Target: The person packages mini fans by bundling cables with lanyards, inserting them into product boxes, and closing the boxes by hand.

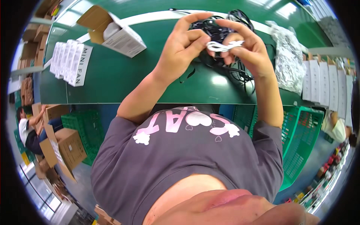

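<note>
A small bundled white cable (224,46) is held up between my two hands over the green table. My left hand (180,45) pinches its left end between thumb and fingers, with the index finger raised. The other end sits in my right hand (252,48), gripped by the thumb and curled fingers. Just behind and below the hands lies a tangled heap of black cables (240,17), partly covered by my fingers.
Left on the table (146,37) are an open white carton (125,41) and a row of white boxes (75,62). Clear plastic bags (288,62) lie at right, beside upright white boxes (324,82). Green crates (300,138) stand below; a co-worker (30,129) handles cartons far left.
</note>
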Available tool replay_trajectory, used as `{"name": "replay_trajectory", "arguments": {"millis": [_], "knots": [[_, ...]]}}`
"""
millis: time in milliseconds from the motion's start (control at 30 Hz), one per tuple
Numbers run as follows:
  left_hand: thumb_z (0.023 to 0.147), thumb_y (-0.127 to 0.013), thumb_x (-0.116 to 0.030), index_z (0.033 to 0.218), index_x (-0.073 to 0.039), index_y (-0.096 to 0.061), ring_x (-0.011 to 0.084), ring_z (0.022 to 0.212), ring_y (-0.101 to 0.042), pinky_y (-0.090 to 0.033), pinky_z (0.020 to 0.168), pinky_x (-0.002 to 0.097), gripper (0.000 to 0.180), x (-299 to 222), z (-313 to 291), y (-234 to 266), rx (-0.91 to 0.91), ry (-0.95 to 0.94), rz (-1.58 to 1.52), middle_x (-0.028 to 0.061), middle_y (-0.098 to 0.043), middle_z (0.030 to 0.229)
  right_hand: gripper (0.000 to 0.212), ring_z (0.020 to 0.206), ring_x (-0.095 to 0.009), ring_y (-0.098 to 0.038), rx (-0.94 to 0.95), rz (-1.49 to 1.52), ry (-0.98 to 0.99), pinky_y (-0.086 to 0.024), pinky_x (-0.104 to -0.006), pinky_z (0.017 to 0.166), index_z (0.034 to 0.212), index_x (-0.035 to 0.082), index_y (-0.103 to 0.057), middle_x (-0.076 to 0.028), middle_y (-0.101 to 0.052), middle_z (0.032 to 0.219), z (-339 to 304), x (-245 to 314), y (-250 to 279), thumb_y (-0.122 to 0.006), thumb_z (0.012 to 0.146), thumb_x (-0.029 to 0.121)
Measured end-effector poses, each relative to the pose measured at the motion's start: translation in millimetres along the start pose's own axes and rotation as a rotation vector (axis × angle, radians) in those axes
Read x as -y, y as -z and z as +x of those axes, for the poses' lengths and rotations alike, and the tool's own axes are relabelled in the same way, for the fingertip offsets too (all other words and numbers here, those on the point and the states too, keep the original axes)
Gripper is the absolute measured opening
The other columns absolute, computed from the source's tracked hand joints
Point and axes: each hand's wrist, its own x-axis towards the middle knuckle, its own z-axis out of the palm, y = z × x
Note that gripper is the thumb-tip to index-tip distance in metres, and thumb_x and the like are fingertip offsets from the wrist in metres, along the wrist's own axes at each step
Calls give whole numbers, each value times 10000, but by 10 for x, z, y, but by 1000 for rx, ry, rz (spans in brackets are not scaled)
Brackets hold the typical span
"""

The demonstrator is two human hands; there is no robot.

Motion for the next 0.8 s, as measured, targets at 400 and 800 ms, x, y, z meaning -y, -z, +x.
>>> {"name": "replay_trajectory", "arguments": {"millis": [400, 800], "knots": [[1012, -528, -167, 993, 5, -566, 112, 497, -453, -367, 474, 272, 177, 41, -436, 212, -204, -357, 910, 52, -529, 641, 149, 720, -104, -627, 203, -646, 60, -490, -240, 616, 956, -1, -646, -40, -626, 792, 304, -109, -343, -661, 809, -19], [995, -534, -216, 872, -19, -580, 232, 535, -524, -383, 501, 328, 237, -165, -441, 582, 105, -401, 1065, 79, -516, 632, 148, 772, -142, -641, 443, -440, 104, -495, -274, 679, 935, -20, -643, -47, -656, 816, 474, -138, -511, -689, 794, -24]]}}
